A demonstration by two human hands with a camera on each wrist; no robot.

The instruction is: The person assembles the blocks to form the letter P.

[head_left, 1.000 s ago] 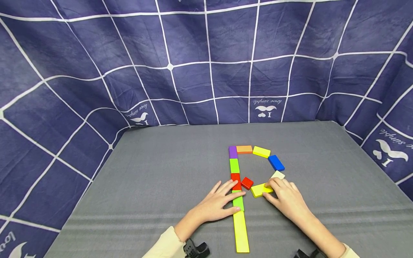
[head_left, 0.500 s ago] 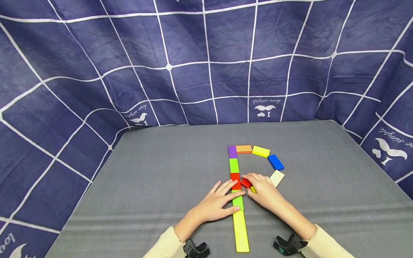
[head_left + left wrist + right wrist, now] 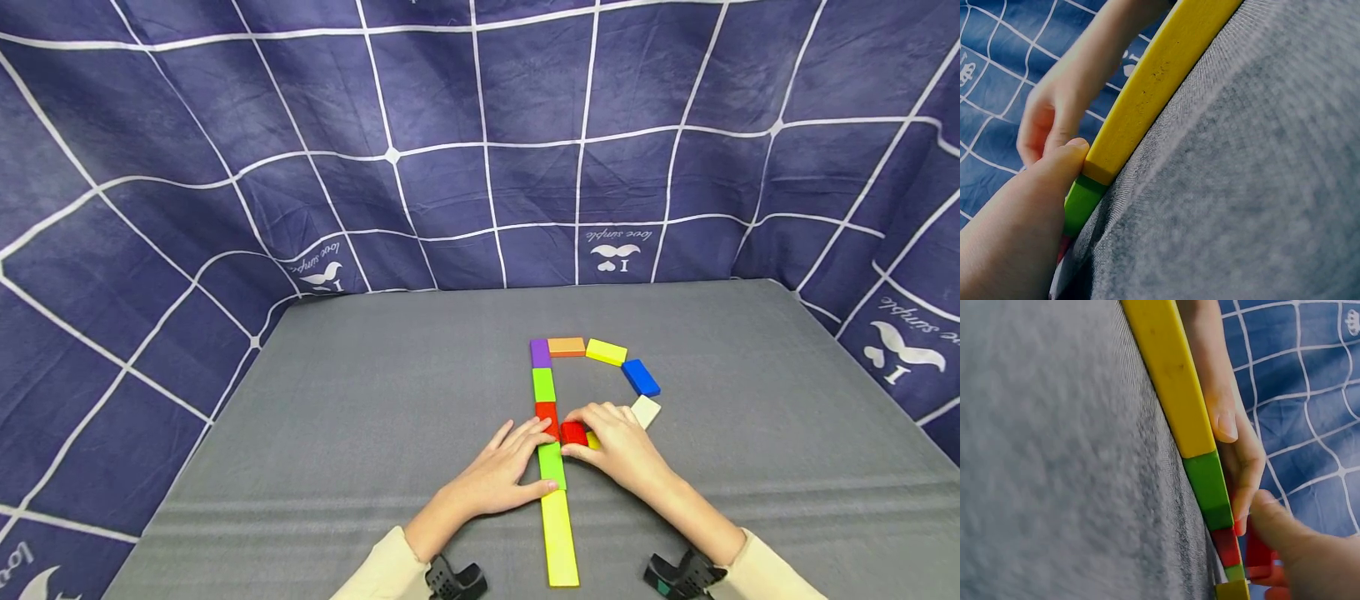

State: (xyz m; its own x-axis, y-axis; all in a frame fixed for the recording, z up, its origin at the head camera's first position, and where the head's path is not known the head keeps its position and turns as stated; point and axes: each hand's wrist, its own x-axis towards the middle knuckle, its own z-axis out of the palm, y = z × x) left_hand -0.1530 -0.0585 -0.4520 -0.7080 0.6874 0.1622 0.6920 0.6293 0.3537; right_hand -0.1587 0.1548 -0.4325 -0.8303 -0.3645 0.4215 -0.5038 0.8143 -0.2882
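In the head view my right hand [image 3: 621, 442] pinches a small red block [image 3: 574, 434] between thumb and fingers, just right of a straight column of blocks. The right wrist view also has this red block [image 3: 1259, 553] between them. Behind it, a yellow block [image 3: 593, 440] is mostly hidden by my right hand. My left hand [image 3: 498, 477] lies spread along the column. Its fingertips touch the column's red block [image 3: 547, 417], and its thumb rests near where the lower green block [image 3: 551, 465] meets the long yellow block [image 3: 559, 537].
Above the red block, the column has a green block [image 3: 543, 385] and a purple block [image 3: 540, 353]. An orange block [image 3: 566, 347], yellow block [image 3: 606, 352], blue block [image 3: 641, 377] and cream block [image 3: 646, 412] curve rightward on the grey tabletop [image 3: 375, 383]. A blue curtain [image 3: 442, 192] hangs behind.
My right hand has moved left from the yellow block to the small red block, which has turned straighter against the column. My left fingers have drawn back slightly; that hand otherwise stays put.
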